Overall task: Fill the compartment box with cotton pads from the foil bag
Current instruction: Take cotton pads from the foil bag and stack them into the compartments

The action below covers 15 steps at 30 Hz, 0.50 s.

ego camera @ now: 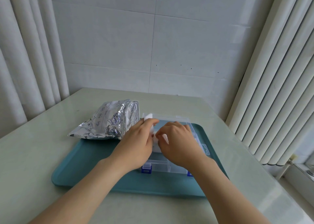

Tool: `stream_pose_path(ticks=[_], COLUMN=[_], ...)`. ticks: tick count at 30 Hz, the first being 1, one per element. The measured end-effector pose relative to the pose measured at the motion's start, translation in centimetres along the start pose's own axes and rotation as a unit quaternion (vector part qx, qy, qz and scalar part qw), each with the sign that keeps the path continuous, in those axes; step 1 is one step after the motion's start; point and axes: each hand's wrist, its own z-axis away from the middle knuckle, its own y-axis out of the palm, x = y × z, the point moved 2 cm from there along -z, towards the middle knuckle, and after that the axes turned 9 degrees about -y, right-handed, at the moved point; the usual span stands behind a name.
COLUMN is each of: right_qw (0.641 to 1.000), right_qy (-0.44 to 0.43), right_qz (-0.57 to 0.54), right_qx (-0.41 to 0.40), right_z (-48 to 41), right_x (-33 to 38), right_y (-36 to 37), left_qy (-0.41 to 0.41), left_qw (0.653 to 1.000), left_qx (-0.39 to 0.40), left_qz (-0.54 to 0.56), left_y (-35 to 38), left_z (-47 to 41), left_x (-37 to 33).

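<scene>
From my head view I count two hands, one bag, one box and one tray. The teal tray (85,164) lies on the pale table (51,121), and the clear compartment box (163,164) sits on the tray's right half, at about 1 o'clock from the frame centre. Its near edge carries two blue latches, one (146,170) at the left and one (190,173) half hidden under my right forearm. My hands cover most of the compartments, so I cannot tell how many are filled.

The one foil bag (105,121) lies at 10 o'clock from the box, partly on the tray's far left corner and partly on the table, with its opened end turned towards the box.

My left hand (137,138) is curled round a stack of cotton pads (148,117). The stack's white edge sticks out at 12 o'clock above the knuckles, and I cannot count the pads in it. My right hand (178,142) is at 3 o'clock from the left, almost touching it, fingers bent. Its thumb and forefinger pinch a white pad (164,138) where it meets the stack, above the box.

Behind the table I see a tiled wall (153,45), one curtain (25,53) at 9 o'clock and one set of vertical blinds (280,87) at 3 o'clock.
</scene>
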Motion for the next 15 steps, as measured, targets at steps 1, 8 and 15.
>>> stream_pose_path(ticks=[1,8,15], right_qw=[1.0,1.0,1.0], right_qy=[0.005,0.0,-0.005], right_qz=[0.004,0.01,0.011], right_qx=[0.0,0.002,0.012], right_z=[0.0,-0.3,-0.2], right_x=[-0.1,-0.2,-0.5], right_y=[-0.1,-0.5,0.0], left_qy=[-0.001,0.02,-0.009], left_qw=[1.0,1.0,0.995], left_qx=[-0.002,0.007,0.013], left_qz=[-0.001,0.017,0.098], left_y=[0.0,0.2,-0.9], left_z=[0.0,0.2,0.6], left_x=[0.1,-0.4,-1.4])
